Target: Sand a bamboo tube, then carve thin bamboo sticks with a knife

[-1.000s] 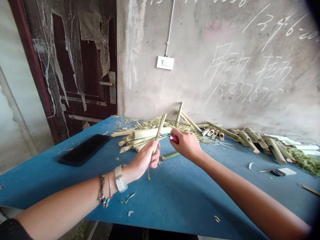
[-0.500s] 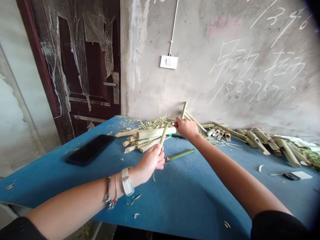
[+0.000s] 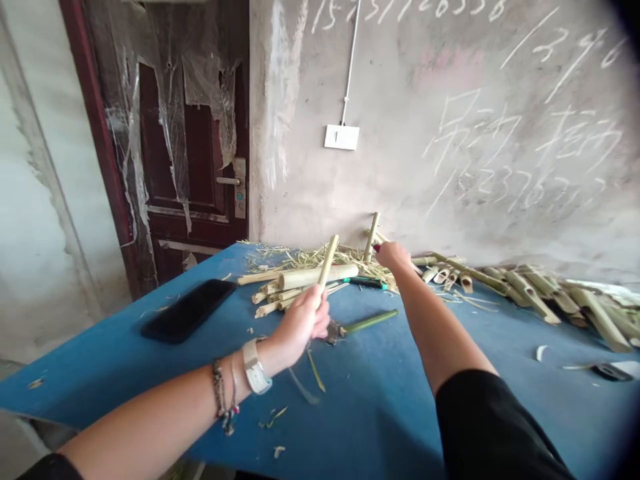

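Right now my left hand (image 3: 301,327) is closed tightly around a thin bamboo stick (image 3: 326,270). The stick rises out of my fist toward 1 o'clock, its long axis tilted a little off upright and its free end pointing toward the wall. My left hand is the nearer one, gripping the stick low down, while my right hand (image 3: 393,256) sits well apart from it at about 2 o'clock, reached out across the table toward the back. That hand is curled narrow around something, and only a sliver of a red handle (image 3: 376,248) shows past my fingers; I cannot tell what the rest of it is. Just beside it, at 10 o'clock, a bamboo piece (image 3: 371,237) stands propped nearly upright. On the blue table (image 3: 360,413), a green bamboo strip (image 3: 371,321) lies at 3 o'clock from my left hand, a bundle of bamboo tubes (image 3: 310,278) at 12 o'clock, and a black phone (image 3: 187,311) at 9 o'clock.
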Action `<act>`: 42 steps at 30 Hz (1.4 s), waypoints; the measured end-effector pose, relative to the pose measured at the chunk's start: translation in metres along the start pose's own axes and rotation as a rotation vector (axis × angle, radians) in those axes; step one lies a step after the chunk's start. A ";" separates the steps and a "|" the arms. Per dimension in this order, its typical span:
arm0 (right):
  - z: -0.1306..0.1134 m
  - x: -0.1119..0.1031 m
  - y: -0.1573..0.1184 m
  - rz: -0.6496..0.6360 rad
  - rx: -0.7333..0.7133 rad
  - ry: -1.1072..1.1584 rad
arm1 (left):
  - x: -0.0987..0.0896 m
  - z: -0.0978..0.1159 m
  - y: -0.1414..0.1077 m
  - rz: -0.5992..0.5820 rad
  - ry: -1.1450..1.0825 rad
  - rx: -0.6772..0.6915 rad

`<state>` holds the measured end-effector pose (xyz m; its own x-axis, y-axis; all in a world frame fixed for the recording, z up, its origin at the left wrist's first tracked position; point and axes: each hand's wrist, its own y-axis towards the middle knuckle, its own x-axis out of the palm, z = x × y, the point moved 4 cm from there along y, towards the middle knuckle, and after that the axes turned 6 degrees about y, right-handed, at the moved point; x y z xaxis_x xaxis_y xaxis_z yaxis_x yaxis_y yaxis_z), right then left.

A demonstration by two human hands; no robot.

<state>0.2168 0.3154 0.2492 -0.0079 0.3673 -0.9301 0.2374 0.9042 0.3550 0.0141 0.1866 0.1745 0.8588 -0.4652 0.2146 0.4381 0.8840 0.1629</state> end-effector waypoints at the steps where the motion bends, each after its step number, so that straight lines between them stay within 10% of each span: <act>1: 0.012 0.001 0.001 0.001 0.014 0.000 | -0.003 0.002 0.001 0.022 0.020 0.014; 5: 0.025 0.007 -0.003 0.032 -0.030 0.008 | -0.011 0.007 0.008 0.014 0.078 0.050; 19: -0.045 -0.029 -0.111 0.259 -0.559 0.040 | -0.002 0.002 0.003 -0.106 -0.087 0.008; 34: -0.048 -0.021 -0.050 0.249 -0.419 -0.076 | -0.001 -0.002 0.004 -0.009 -0.092 -0.168; 42: -0.089 -0.016 -0.015 0.137 -0.386 -0.014 | -0.018 0.004 0.014 0.111 -0.182 -0.132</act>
<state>0.1267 0.3159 0.2669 0.0120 0.4898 -0.8718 -0.1470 0.8632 0.4829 0.0033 0.2072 0.1772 0.8469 -0.3551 0.3959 0.3852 0.9228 0.0038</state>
